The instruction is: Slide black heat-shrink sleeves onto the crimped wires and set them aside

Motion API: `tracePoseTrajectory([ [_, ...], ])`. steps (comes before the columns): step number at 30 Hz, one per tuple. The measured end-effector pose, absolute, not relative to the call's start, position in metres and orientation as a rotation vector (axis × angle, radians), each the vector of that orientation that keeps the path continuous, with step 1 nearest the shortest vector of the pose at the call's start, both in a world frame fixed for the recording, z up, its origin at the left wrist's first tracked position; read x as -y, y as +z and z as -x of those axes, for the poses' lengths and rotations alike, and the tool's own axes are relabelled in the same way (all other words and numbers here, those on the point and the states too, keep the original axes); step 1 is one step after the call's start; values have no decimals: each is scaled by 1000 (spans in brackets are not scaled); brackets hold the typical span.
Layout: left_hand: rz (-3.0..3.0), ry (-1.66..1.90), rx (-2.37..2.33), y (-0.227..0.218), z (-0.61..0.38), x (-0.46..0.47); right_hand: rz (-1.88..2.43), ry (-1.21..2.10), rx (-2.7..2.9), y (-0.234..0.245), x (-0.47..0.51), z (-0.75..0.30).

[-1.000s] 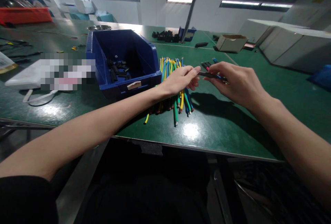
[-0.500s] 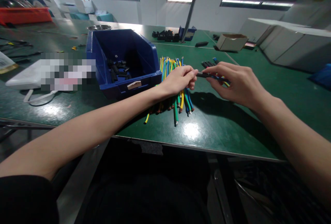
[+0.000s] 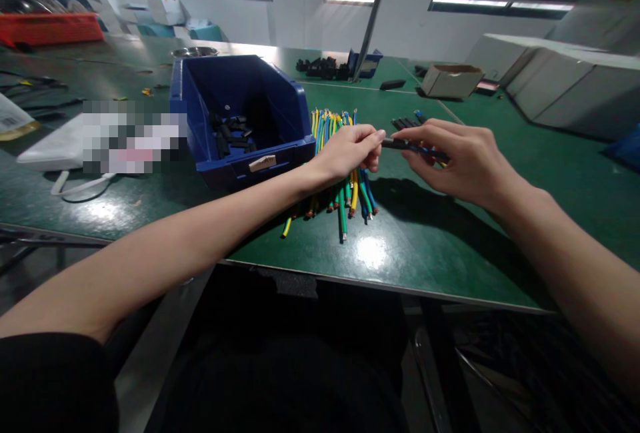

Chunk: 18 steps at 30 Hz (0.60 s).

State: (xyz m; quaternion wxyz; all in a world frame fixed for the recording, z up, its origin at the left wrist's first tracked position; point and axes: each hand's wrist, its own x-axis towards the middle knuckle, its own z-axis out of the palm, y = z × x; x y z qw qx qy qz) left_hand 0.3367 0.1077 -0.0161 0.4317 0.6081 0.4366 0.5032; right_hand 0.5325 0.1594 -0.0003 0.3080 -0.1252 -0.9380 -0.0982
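Note:
Between my two hands is a black tube (image 3: 395, 144), with blue and yellow wire showing on its right side. My left hand (image 3: 353, 151) pinches its left end between thumb and fingers. Closed around the right part of it, my right hand (image 3: 454, 154) hides some of the wire. Under and beside my left hand lies a bundle of yellow, green and blue wires (image 3: 343, 213), with bare metal at several ends. More wires with black tubes (image 3: 403, 124) lie just behind my right hand.
A blue bin (image 3: 225, 172) with loose short black tubes (image 3: 231, 136) stands left of the wires. Farther back are black parts (image 3: 323, 68), a small cardboard box (image 3: 450, 82) and large white boxes (image 3: 560, 83). A white device (image 3: 55, 143) with a cable sits left.
The whole view has shifted slightly. Both hands keep their hold on the black tube and wire, with hardly any visible movement between them.

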Motion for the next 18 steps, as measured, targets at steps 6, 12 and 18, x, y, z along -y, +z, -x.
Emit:
tracePoseTrajectory([
  [6, -1506, 1277, -1118, -16, -337, -108, 335, -235, 2505, -5, -165, -532],
  [12, -1492, 1280, -1114, -17, -337, -107, 306, -236, 2509, -4, -162, -531],
  [18, -1492, 1284, -1121, -17, -336, -108, 361, -177, 2517, -5, -162, -530],
])
